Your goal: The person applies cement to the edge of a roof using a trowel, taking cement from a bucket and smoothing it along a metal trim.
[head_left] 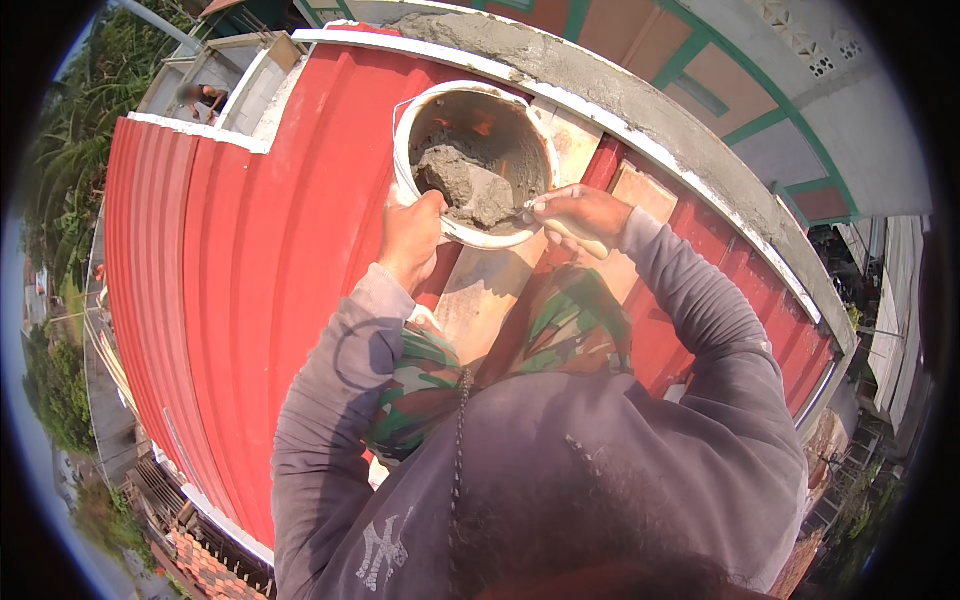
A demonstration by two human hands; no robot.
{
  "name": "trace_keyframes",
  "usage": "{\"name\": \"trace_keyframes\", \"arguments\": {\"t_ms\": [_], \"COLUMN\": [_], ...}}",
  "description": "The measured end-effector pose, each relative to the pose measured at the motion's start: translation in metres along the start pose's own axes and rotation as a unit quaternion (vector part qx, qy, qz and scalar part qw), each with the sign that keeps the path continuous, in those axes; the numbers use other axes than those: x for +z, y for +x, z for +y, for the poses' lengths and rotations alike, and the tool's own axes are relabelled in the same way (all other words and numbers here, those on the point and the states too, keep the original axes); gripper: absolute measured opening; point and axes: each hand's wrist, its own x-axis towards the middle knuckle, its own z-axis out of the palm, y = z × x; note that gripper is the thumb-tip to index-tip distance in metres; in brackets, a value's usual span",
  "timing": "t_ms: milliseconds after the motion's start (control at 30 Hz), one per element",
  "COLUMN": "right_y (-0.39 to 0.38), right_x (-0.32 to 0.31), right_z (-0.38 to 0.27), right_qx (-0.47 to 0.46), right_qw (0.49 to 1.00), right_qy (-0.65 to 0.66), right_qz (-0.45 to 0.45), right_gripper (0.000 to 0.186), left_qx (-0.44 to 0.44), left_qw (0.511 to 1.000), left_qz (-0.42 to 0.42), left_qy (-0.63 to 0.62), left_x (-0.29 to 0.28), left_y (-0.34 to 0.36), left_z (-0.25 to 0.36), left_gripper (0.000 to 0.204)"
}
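A white bucket [544, 150] with grey wet mortar [455, 180] inside is held out in front of me. My left hand [410, 230] grips its rim at the lower left. My right hand [582, 217] is closed on the pale handle of a trowel [592, 240] at the bucket's right rim, with the blade reaching into the mortar and partly hidden by it. Pale boards [480, 290] lie beneath the bucket and between my legs.
Red corrugated roofing [250, 300] spreads around me. A grey mortared ledge with white edging [680, 160] curves along the far side beside a green-framed wall [740, 110]. Another person [208, 100] crouches by a block enclosure [250, 95] at upper left. Trees lie beyond the roof.
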Motion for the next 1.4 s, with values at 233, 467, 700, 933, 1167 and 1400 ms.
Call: {"name": "trace_keyframes", "arguments": {"t_ms": [233,467,700,933,1167,1400], "right_y": [0.012,0.089,0.272,0.359,0.294,0.338], "right_x": [-0.033,-0.093,-0.134,-0.095,-0.113,-0.054], "right_z": [-0.067,-0.169,-0.252,-0.230,-0.182,-0.154], "right_qx": [-0.005,-0.015,-0.072,-0.060,-0.105,-0.179], "right_qw": [1.000,0.999,0.900,0.676,0.825,0.931], "right_qy": [-0.023,-0.038,-0.376,-0.627,-0.381,0.115], "right_qz": [-0.012,0.000,0.209,0.382,0.403,0.296], "right_gripper": [0.032,0.032,0.039,0.041,0.037,0.030], "left_qx": [-0.090,-0.076,-0.037,-0.047,-0.088,-0.056], "left_qw": [0.983,0.967,0.965,0.948,0.944,0.971], "left_qz": [0.097,0.169,0.165,0.227,0.216,0.161], "left_qy": [-0.129,-0.173,-0.202,-0.218,-0.233,-0.170], "left_x": [-0.023,-0.027,-0.045,-0.042,-0.038,-0.050], "left_y": [0.027,0.013,-0.007,-0.012,-0.010,-0.007], "left_z": [-0.003,0.029,0.044,0.038,0.038,0.043], "left_gripper": [0.042,0.047,0.053,0.050,0.052,0.039]}}
